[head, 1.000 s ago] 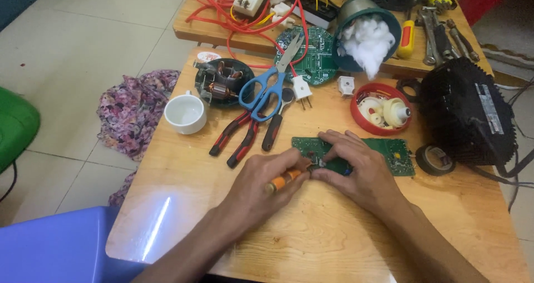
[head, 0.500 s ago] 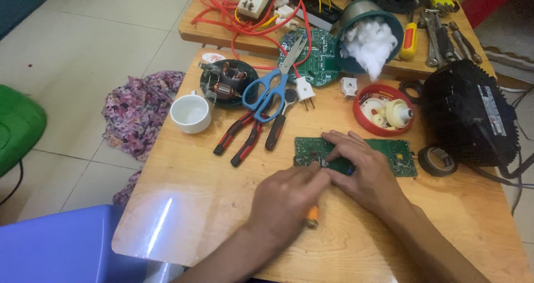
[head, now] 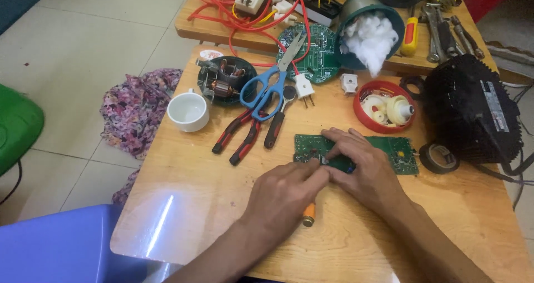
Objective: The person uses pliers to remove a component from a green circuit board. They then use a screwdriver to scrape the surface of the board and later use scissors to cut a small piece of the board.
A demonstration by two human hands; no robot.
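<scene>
Left hand (head: 283,197), knuckles up, fingers clamped on an orange-handled screwdriver (head: 308,215), meets the right hand (head: 359,169), whose fingers press together on the green circuit board (head: 397,149), hiding the tip.

A wooden table (head: 183,205) is carrying a green circuit board (head: 397,149), with red-handled pliers (head: 239,135) and a white cup (head: 188,110) lying left of the board.

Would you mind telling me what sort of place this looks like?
Probably a small electronics repair bench: a green circuit board under the hands, red-handled pliers beside blue scissors, and a motor armature on the wooden table.
</scene>
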